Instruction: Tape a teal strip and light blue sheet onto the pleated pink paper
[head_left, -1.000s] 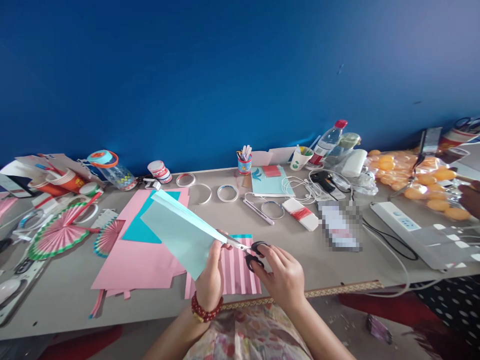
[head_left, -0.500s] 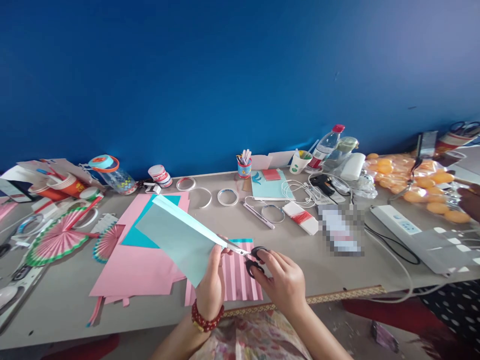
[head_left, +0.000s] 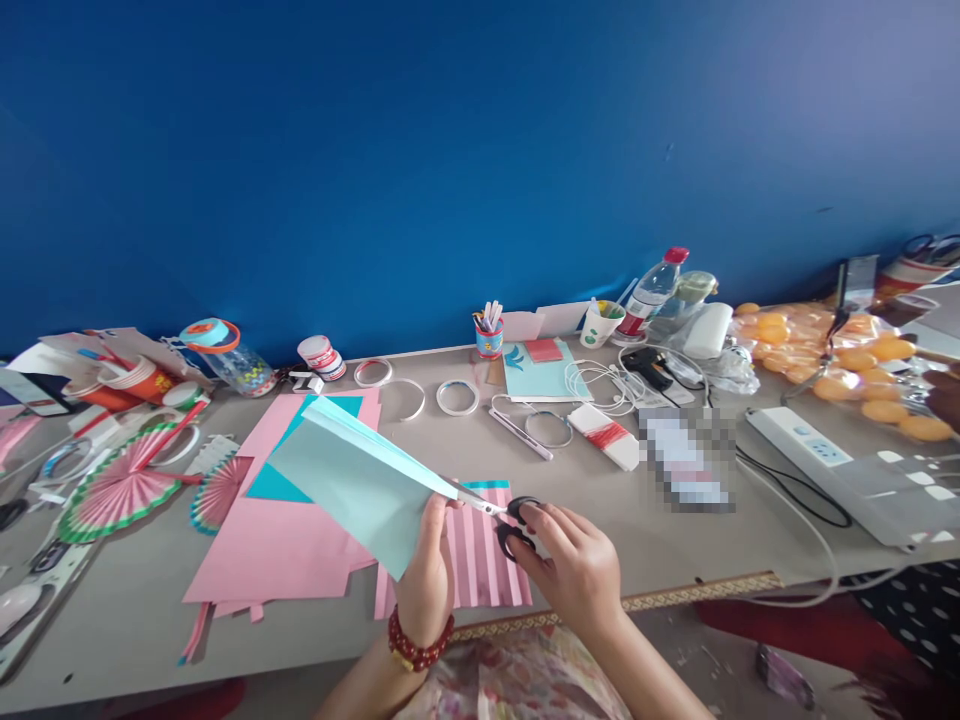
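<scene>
My left hand (head_left: 427, 570), with a red bead bracelet at the wrist, grips a folded light blue sheet (head_left: 352, 485) near its right end. In my right hand (head_left: 574, 560) are black-handled scissors (head_left: 491, 508), their blades at the sheet's right edge beside my left fingers. Under the hands lies a pleated pink paper (head_left: 487, 560) with a blue top edge. Pink sheets (head_left: 292, 550) and a darker blue sheet (head_left: 277, 480) lie left of it, partly covered by the light blue sheet.
Pink and green paper fans (head_left: 124, 480), paper cups (head_left: 142, 375) and a water bottle (head_left: 232, 360) are at left. Tape rolls (head_left: 457, 397) sit mid-table. At right are a plastic bottle (head_left: 652, 295), white cables (head_left: 607, 385), a power strip (head_left: 810, 445) and bagged orange balls (head_left: 855, 360).
The scissors' handles look slightly farther apart. Both hands and the sheet appear a little further right and lower, as the whole view has shifted slightly.
</scene>
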